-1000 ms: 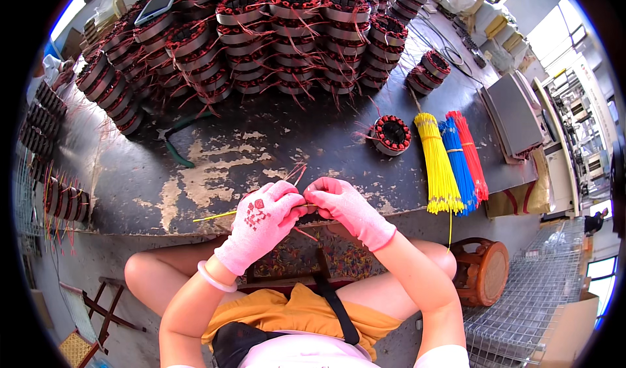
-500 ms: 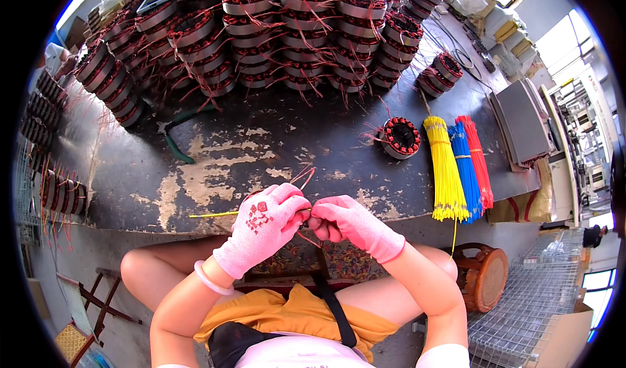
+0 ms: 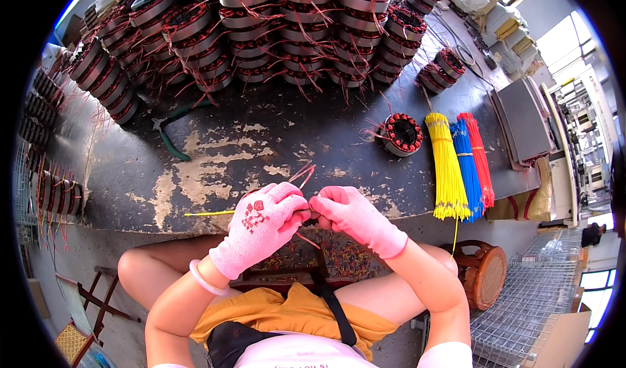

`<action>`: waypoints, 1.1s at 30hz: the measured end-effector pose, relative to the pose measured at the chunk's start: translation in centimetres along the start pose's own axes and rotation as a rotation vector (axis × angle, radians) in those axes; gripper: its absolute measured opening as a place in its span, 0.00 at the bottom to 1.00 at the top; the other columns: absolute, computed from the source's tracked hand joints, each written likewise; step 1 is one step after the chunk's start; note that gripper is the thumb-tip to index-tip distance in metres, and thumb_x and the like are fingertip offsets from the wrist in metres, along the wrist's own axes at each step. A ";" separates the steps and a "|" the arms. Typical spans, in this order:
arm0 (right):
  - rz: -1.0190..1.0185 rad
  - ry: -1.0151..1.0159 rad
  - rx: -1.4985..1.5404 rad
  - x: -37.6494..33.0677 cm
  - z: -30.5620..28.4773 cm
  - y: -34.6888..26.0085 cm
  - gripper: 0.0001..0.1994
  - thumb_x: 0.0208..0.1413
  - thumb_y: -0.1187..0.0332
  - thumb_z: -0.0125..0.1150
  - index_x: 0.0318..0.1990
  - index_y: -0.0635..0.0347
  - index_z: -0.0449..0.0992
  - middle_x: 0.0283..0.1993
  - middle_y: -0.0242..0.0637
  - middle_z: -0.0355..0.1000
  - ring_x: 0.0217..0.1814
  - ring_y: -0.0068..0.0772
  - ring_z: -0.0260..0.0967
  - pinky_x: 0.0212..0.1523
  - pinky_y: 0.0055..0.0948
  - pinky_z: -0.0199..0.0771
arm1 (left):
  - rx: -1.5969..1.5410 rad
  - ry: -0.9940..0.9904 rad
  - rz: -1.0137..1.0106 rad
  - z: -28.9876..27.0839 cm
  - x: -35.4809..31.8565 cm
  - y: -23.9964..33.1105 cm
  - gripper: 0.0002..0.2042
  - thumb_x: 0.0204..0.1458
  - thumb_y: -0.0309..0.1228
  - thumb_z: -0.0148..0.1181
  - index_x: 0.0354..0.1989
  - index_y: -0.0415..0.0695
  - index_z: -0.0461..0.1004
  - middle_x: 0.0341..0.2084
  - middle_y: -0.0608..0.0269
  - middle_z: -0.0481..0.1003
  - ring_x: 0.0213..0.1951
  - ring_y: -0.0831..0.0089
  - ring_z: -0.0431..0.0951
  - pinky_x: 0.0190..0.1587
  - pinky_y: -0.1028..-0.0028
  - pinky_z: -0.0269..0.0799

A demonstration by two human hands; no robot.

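Both forearms come up from the lower edge and bend inward, so the two pink-gloved hands meet just in front of the near edge of the worn dark workbench (image 3: 215,172), above the person's lap. The left hand (image 3: 264,221) is curled nearly closed, fingers folded down over a thin yellow sleeve (image 3: 208,213) that sticks out level to its left; a pale bangle (image 3: 203,278) sits on that wrist. The right hand (image 3: 355,214) is also closed to a pinch, its fingertips touching the left hand's, and they grip red copper wires (image 3: 303,173) that rise between the hands toward the bench. What lies under the hands is hidden by the gloves. On the bench beyond, a single wound stator (image 3: 400,133) sits beside bundles of yellow sleeves (image 3: 448,172), blue sleeves (image 3: 466,169) and red sleeves (image 3: 481,159); stacked stators (image 3: 274,29) crowd the far side. Compared with half a second ago, the hands have stayed together in the same spot, and the yellow sleeve still juts out to the left.
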State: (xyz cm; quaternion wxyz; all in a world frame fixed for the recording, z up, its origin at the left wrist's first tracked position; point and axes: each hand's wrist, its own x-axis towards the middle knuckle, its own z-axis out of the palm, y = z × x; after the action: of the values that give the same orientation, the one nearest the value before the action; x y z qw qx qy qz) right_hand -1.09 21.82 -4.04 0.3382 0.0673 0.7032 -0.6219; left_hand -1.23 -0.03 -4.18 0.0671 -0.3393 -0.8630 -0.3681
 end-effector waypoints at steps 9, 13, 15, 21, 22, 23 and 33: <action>-0.268 0.148 -0.215 -1.9 1.1 0.4 0.11 0.64 0.63 0.61 0.45 0.60 0.79 0.36 0.31 0.79 0.33 0.17 0.73 0.36 0.22 0.72 | -0.031 0.008 0.006 0.1 -0.1 -0.2 0.09 0.48 0.25 0.68 0.38 0.46 0.78 0.38 0.62 0.77 0.40 0.58 0.79 0.40 0.61 0.77; -0.037 -0.036 0.012 -2.6 1.1 0.4 0.15 0.71 0.60 0.51 0.48 0.63 0.78 0.35 0.29 0.78 0.30 0.17 0.68 0.34 0.21 0.70 | -0.038 -0.006 0.010 -0.1 -0.2 -0.3 0.09 0.48 0.25 0.67 0.39 0.46 0.77 0.38 0.63 0.77 0.40 0.58 0.79 0.41 0.61 0.77; -0.280 0.096 -0.359 -3.4 1.1 0.6 0.12 0.69 0.63 0.55 0.47 0.63 0.78 0.36 0.32 0.77 0.32 0.21 0.71 0.37 0.25 0.73 | -0.037 -0.021 -0.002 -0.3 0.0 0.0 0.09 0.49 0.26 0.67 0.39 0.47 0.77 0.38 0.63 0.77 0.40 0.58 0.79 0.41 0.61 0.77; -0.617 0.160 -0.781 -2.0 0.6 0.0 0.12 0.59 0.65 0.65 0.42 0.64 0.75 0.39 0.41 0.76 0.39 0.44 0.77 0.36 0.39 0.76 | -0.010 -0.034 0.037 -0.1 0.1 -0.1 0.08 0.49 0.27 0.67 0.38 0.47 0.77 0.38 0.63 0.76 0.40 0.59 0.79 0.40 0.62 0.77; -0.369 0.022 -0.484 -1.7 0.3 -0.3 0.12 0.64 0.62 0.59 0.41 0.64 0.76 0.36 0.37 0.77 0.35 0.33 0.74 0.35 0.33 0.74 | 0.001 -0.049 0.051 -0.2 0.2 0.0 0.08 0.49 0.27 0.68 0.37 0.47 0.77 0.38 0.63 0.76 0.39 0.59 0.79 0.40 0.62 0.77; -0.109 -0.037 -0.198 -1.1 0.1 -0.8 0.15 0.69 0.59 0.53 0.41 0.63 0.77 0.33 0.33 0.78 0.31 0.21 0.70 0.33 0.26 0.72 | -0.009 -0.056 0.034 -0.2 0.2 0.0 0.08 0.48 0.26 0.68 0.37 0.46 0.78 0.38 0.62 0.77 0.40 0.58 0.79 0.40 0.62 0.77; -0.071 0.196 -0.373 -5.7 1.5 0.2 0.12 0.69 0.63 0.56 0.37 0.64 0.76 0.27 0.42 0.75 0.27 0.32 0.73 0.31 0.34 0.72 | -0.067 -0.105 0.113 0.9 -0.4 1.0 0.11 0.45 0.27 0.71 0.38 0.48 0.79 0.38 0.64 0.78 0.38 0.61 0.80 0.41 0.62 0.77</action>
State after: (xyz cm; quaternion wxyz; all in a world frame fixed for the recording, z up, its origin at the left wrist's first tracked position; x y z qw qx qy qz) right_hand 3.92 22.30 -1.00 0.2527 0.0386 0.8376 -0.4828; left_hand -0.16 0.87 -4.39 0.0308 -0.4083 -0.8322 -0.3740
